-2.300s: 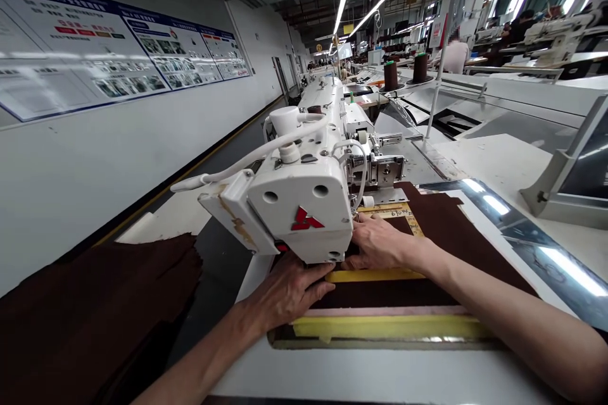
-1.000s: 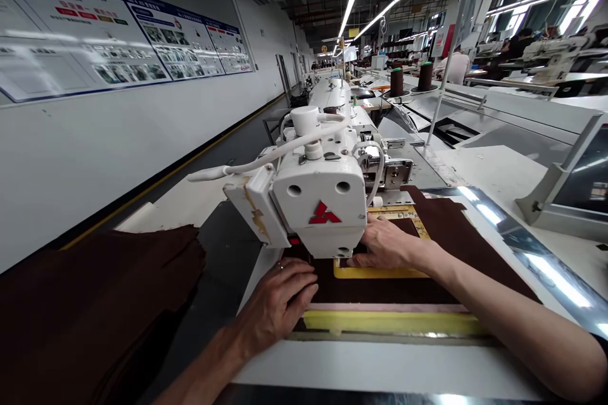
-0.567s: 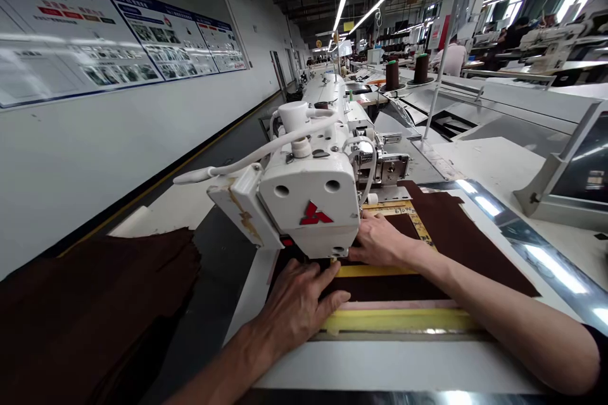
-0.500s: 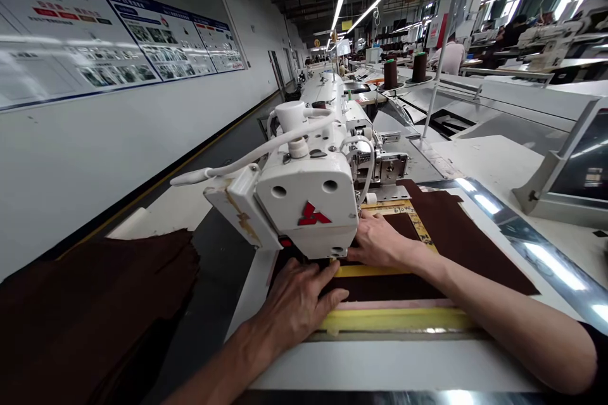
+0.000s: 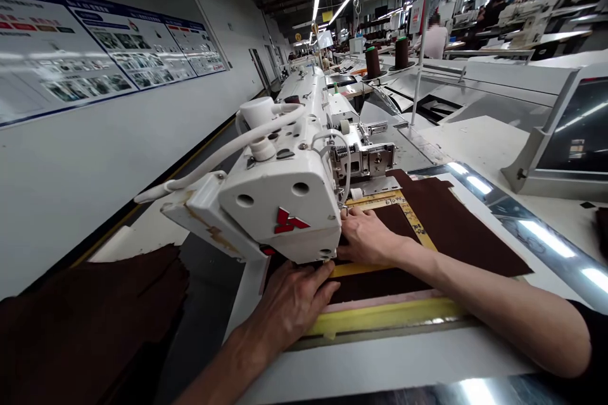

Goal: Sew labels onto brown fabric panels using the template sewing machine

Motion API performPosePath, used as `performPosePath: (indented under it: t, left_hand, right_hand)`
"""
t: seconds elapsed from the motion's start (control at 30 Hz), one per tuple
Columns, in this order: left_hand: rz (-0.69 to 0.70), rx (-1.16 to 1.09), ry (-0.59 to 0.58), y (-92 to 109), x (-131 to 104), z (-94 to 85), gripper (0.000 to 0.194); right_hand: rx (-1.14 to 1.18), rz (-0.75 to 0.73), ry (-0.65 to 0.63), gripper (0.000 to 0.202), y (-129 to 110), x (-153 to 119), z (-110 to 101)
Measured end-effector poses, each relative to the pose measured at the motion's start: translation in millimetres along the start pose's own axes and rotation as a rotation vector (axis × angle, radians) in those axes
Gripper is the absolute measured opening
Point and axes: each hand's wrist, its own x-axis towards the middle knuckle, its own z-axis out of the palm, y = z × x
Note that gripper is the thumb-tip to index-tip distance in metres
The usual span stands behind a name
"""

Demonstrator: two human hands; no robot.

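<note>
A white sewing machine head point(image 5: 285, 199) with a red emblem stands over dark brown fabric point(image 5: 458, 224). On that fabric lies a yellow template frame point(image 5: 414, 223) with handwriting. My left hand point(image 5: 292, 304) rests flat near the frame's front bar, fingers spread and thumb out, some fingertips hidden under the head. My right hand point(image 5: 365, 238) lies flat inside the frame, beside the head's right side. Its fingertips are partly covered by the machine. A yellow strip point(image 5: 384, 318) runs along the fabric's front edge.
More brown fabric point(image 5: 95, 323) hangs over a surface at the left. Behind the head are a metal bracket point(image 5: 375, 158), a thin pole point(image 5: 420, 69) and brown thread cones point(image 5: 373, 63). A screen point(image 5: 577, 133) stands at the right. A person point(image 5: 434, 41) is in the background.
The camera view has turned slightly, so the machine head appears farther left and more tilted. Both hands keep nearly the same places on the fabric and frame.
</note>
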Motion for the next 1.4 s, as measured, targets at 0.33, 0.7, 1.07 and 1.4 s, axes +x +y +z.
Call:
performPosePath:
  t: [0.33,0.7,1.07,1.4]
  left_hand:
    - [-0.212,-0.007,-0.228,12,13,-15.7,0.037]
    - [-0.289,-0.059,-0.304,19,15,-23.8,0.043]
    - [-0.242,-0.441,-0.044,-20,-16,-22.9,0.028]
    - [-0.22,-0.359,0.195,-40,-27,-16.8,0.024]
  right_hand:
    - [0.043,-0.004,0.05,0.033,2,-2,1]
    - [0.107,-0.164,-0.01,0.045,24,-12,0]
    - [0.084,-0.17,-0.034,0.046,28,-15,-7]
    - [0.073,-0.131,-0.02,0.045,21,-14,0]
